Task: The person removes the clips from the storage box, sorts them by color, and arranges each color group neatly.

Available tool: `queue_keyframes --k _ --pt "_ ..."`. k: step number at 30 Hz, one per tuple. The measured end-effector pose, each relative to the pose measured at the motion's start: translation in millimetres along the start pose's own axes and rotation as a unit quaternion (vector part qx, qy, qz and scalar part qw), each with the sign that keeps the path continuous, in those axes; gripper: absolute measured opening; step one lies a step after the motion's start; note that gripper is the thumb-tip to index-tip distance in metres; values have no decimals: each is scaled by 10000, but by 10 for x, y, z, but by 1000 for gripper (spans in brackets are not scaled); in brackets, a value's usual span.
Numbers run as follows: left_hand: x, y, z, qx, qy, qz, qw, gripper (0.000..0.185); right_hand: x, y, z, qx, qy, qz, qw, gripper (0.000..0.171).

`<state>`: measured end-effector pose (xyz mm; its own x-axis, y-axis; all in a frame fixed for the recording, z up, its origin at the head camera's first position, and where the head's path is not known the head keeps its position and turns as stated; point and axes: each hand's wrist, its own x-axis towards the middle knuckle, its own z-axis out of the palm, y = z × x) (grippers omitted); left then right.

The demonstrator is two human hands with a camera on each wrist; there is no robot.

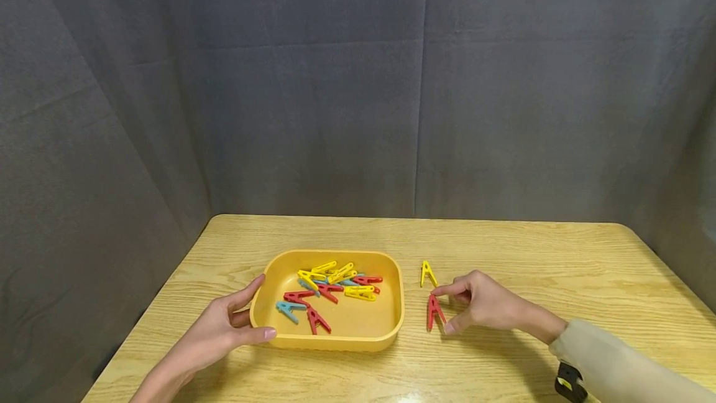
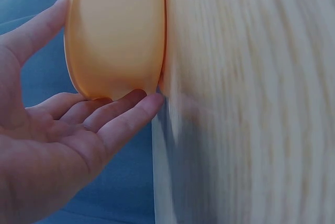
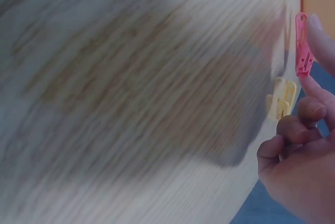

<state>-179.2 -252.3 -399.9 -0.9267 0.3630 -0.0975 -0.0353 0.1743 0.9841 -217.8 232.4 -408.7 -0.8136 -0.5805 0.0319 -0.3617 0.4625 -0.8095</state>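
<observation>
A yellow plastic tray stands on the table with several red, yellow and light-blue clothespins lying loose in it. At its left end my left hand holds the tray, thumb at the front side and fingers at the left side; the left wrist view shows this hand against the tray's wall. To the right of the tray, my right hand pinches a red clothespin between thumb and index finger, also visible in the right wrist view. Just behind it lies a yellow clothespin.
The light wooden table has rounded far corners. A grey curtain hangs behind the table and along both sides. A dark device is strapped at the right wrist, by a light sleeve.
</observation>
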Motion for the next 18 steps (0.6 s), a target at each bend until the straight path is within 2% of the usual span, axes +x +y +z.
queue_keyframes --k 5,18 --pt "2 8 10 73 51 -42 10000 104 23 58 15 -239 -12 48 9997 65" --pt "-7 13 7 -9 -10 -13 10000 103 79 95 41 -308 34 79 9995 64"
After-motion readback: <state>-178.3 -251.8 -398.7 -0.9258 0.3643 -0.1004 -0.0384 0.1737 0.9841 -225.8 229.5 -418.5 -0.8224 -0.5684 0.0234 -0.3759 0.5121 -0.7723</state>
